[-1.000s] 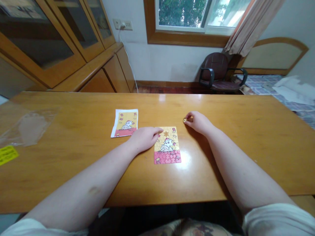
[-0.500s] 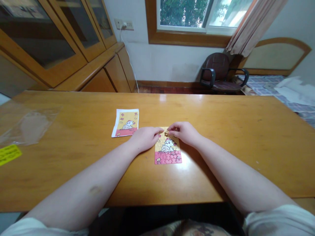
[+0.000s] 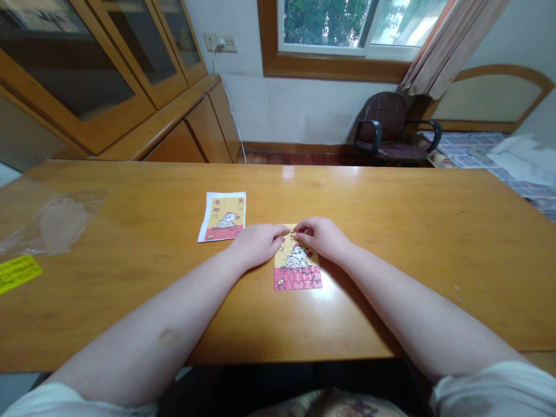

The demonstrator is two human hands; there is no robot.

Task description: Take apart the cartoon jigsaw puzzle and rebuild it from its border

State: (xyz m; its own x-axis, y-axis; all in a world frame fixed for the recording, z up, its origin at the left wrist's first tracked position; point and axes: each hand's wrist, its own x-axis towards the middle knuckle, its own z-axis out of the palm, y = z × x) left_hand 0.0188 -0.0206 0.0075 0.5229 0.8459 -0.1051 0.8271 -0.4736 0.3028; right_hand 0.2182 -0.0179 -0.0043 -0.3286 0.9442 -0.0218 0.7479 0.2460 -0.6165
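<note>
A jigsaw puzzle (image 3: 297, 278) lies flat on the table, showing a white cartoon animal in a red hat on a yellow and pink ground. My left hand (image 3: 259, 243) rests at its upper left edge, fingers stretched onto the border. Over the upper part, the thumb and forefinger of my right hand (image 3: 321, 236) pinch a small yellow puzzle piece (image 3: 293, 233) at the gap. My fingertips partly hide that piece, so how it sits in the gap is unclear. Left of the puzzle, beyond my left hand, lies a printed picture sheet (image 3: 225, 217) with the same design.
The wooden table (image 3: 377, 197) spreads wide around the puzzle. A clear plastic bag (image 3: 61, 223) and a yellow label (image 3: 18, 273) lie at the left. Past the far edge stand a cabinet (image 3: 174, 142) and an armchair (image 3: 386, 124).
My right hand has carried the yellow piece from the table right of the puzzle to the gap in its upper part, then lowered slightly there. My left hand has stayed in place.
</note>
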